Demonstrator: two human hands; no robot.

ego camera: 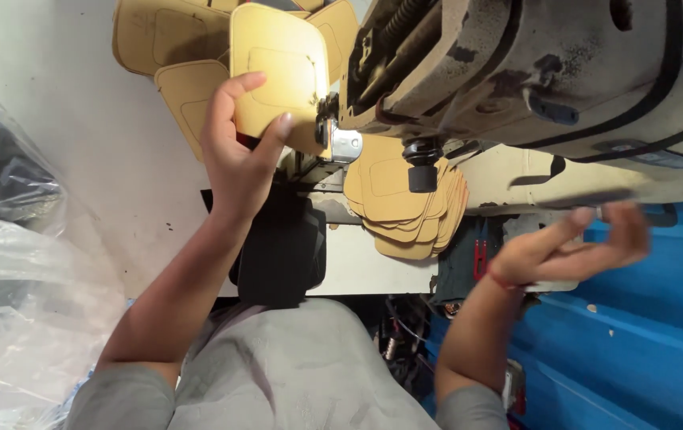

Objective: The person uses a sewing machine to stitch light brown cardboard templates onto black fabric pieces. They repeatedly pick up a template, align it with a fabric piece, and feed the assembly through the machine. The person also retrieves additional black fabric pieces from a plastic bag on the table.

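Left hand grips tan piece; right hand well apart.

The tan piece looks like smooth matt leather with stitched lines. The sewing machine is worn, chipped painted metal; its presser foot is shiny bare steel. The bags are glossy clear plastic.

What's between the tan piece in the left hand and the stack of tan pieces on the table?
In the head view, the sewing machine's metal presser foot sits between the held tan piece and the stack; the left hand grips the piece.
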